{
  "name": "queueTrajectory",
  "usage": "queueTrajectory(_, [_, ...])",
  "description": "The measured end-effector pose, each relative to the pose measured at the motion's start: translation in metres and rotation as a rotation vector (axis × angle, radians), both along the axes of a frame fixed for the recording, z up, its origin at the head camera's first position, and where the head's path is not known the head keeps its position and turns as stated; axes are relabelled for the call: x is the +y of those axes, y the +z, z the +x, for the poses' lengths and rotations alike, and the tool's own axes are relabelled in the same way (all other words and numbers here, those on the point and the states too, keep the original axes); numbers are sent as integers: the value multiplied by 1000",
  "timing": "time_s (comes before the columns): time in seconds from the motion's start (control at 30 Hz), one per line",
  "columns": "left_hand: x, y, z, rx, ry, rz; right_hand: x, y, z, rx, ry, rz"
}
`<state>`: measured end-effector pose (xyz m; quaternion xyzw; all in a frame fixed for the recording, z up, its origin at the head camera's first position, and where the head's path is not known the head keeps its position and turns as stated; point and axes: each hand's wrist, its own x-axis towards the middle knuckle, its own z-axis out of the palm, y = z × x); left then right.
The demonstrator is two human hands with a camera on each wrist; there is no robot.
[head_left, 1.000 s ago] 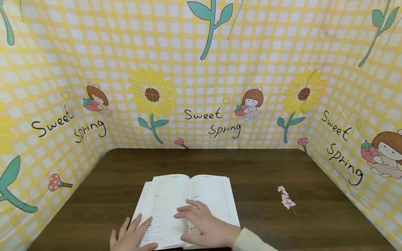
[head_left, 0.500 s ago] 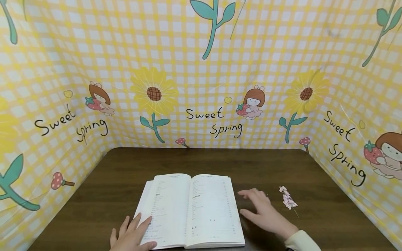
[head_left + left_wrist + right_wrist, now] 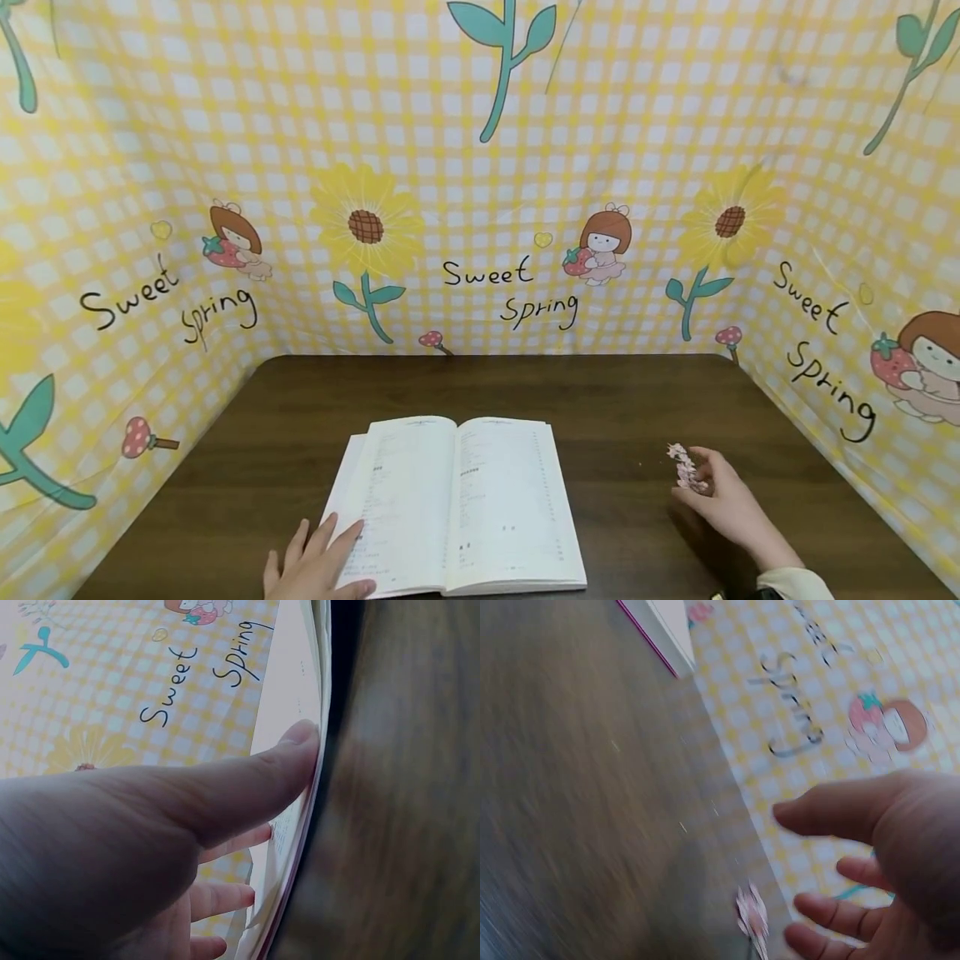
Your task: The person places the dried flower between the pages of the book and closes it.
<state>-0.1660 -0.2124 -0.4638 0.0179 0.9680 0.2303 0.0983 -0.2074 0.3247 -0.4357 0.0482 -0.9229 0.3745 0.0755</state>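
Observation:
An open book (image 3: 510, 500) with printed pages lies on the dark wooden table. My left hand (image 3: 318, 562) rests flat with spread fingers on the lower part of its left page. In the left wrist view, the thumb (image 3: 289, 757) of that hand presses the page close to the book's lower edge. Right of the book, my right hand (image 3: 727, 500) is at a small pink flower sprig (image 3: 681, 462), thumb and fingers apart around its side. The right wrist view has the sprig (image 3: 751, 911) near the fingertips, not pinched; the sprig's stem is hidden by the hand in the head view.
The brown table (image 3: 600, 400) extends behind the book and to both sides. A yellow checked cloth (image 3: 465, 183) with printed flowers and lettering encloses the table at the back, left and right. A watch (image 3: 765, 593) shows at the right sleeve cuff.
My right hand has left the book's pages and moved right across the table to the flower sprig. The left hand and the book have stayed in place.

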Motion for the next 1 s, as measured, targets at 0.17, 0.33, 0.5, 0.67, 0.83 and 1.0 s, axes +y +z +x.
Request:
queueTrajectory(0.17, [1,0,0,16,2,5,19,1,2,-136,-85,21])
queueTrajectory(0.33, [2,3,3,1,7,13,25,2,3,-224,-138,-39])
queueTrajectory(0.5, [3,6,7,1,1,4,28,-2,2,-262,-189,-90])
queueTrajectory(0.67, [4,11,8,-1,-6,8,30,-4,2,-282,-206,-110])
queueTrajectory(0.83, [4,14,9,-4,-14,27,29,-2,4,-283,-207,-127])
queueTrajectory(1.0, [5,15,9,-2,-15,23,26,0,6,-273,-199,-76])
